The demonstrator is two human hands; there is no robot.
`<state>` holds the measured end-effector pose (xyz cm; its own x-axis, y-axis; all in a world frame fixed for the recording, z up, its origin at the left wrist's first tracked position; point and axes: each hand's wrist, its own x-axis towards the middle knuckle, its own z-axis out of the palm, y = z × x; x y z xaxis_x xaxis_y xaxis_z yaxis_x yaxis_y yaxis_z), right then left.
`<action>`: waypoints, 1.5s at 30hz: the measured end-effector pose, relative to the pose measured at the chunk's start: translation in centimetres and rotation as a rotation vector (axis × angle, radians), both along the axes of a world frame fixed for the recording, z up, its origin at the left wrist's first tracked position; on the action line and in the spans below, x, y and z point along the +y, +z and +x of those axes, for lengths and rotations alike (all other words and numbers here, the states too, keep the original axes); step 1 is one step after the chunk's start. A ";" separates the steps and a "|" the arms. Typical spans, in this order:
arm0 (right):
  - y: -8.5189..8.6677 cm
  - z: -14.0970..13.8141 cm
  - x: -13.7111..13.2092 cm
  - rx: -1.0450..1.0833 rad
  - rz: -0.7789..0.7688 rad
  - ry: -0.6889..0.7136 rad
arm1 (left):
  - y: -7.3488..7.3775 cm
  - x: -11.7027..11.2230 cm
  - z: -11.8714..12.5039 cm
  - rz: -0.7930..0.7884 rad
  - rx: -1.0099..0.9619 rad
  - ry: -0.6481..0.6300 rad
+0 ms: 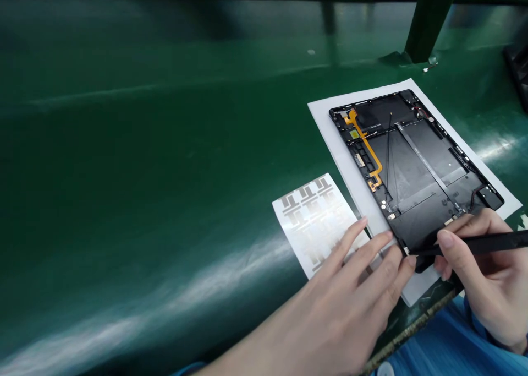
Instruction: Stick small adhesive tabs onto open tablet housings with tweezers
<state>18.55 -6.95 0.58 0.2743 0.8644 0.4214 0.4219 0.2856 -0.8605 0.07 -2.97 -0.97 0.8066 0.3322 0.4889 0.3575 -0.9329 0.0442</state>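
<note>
2 hands, both bare. R hand (487,277): grip clamped on 1 slim blk tool (490,244), its tip down at 1 small pale tab (406,250) on near edge of housing. L hand (346,304): 4 fingers seen, slightly spread, tips by same edge; can't tell if this grip pinches anything. 1 open blk device housing (408,169) lies flat on 1 wht sheet (336,142), R side of table (144,172). Inside: 1 orange flex cable (368,146) along L side, 1 grey ribbon (427,164) running diag., several thin wires, too fine to count. 1 sticker sheet (303,238) just L of housing, 3 grey T-like pieces across top row; lower rows lost in glare, so total n/a. Also 1 grn post (431,23) at far side, 1 tiny wht connector (426,69) near its foot. Hidden: L thumb; lower R of sticker sheet, under L hand; near corner of housing, partly behind R hand & tool. Cut off: tool's back end, post top, dk object (517,73) at R edge, unident.
</note>
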 end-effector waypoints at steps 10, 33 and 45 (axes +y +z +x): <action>0.0 -0.1 0.0 0.006 -0.008 -0.015 | 0.0 0.0 0.0 -0.024 -0.006 -0.005; -0.4 0.1 -0.3 0.009 0.047 0.049 | -0.4 0.0 0.1 -0.043 -0.067 -0.008; -0.3 0.0 -0.2 0.095 0.070 0.007 | -0.2 0.1 0.0 -0.057 -0.099 0.015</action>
<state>18.52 -7.18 0.24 0.3102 0.8355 0.4535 0.3377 0.3491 -0.8741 0.12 -2.91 -1.19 0.7500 0.3737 0.5458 0.3630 -0.9223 0.1327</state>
